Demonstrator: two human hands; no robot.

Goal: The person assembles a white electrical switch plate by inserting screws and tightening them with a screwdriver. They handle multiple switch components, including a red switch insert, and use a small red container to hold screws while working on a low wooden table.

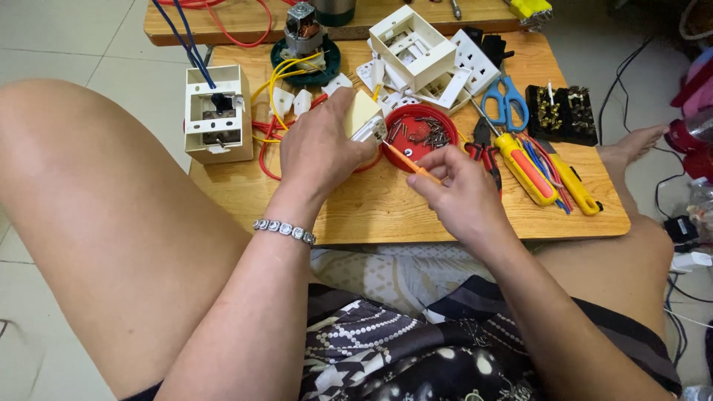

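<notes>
A small cream plastic socket part [363, 116] is gripped in the left hand [321, 148], the fingers curled closely around it and the thumb pressed to its near face, so that only its upper corner and a metal-fitted lower edge are seen. A thin orange screwdriver [407, 161] is pinched between the thumb and fingertips of the right hand [458, 194]; the fingers are narrowly closed on the handle, and the tip is directed at the lower edge of the socket part. Both are held just above the middle of the wooden table [386, 212], over the near rim of a round red lid [418, 137] in which small dark screws are heaped.

Little open room is left about the hands. A bare strip of smooth wood is found only along the near edge, between the hands and the rounded front corners. Toward the left edge a white open plastic box [217, 113] with blue wires stands, red and yellow wires trailing beside it. Toward the far edge a motor on a green base [305, 46] and a stack of white socket housings [416, 52] are set. Along the right side blue-handled scissors [505, 100], a yellow and red screwdriver [526, 168], a yellow-handled tool [573, 184] and black terminal blocks [561, 113] with brass fittings are laid close together, nearly to the right edge.

A beaded metal bracelet [284, 229] is worn on the left wrist.
</notes>
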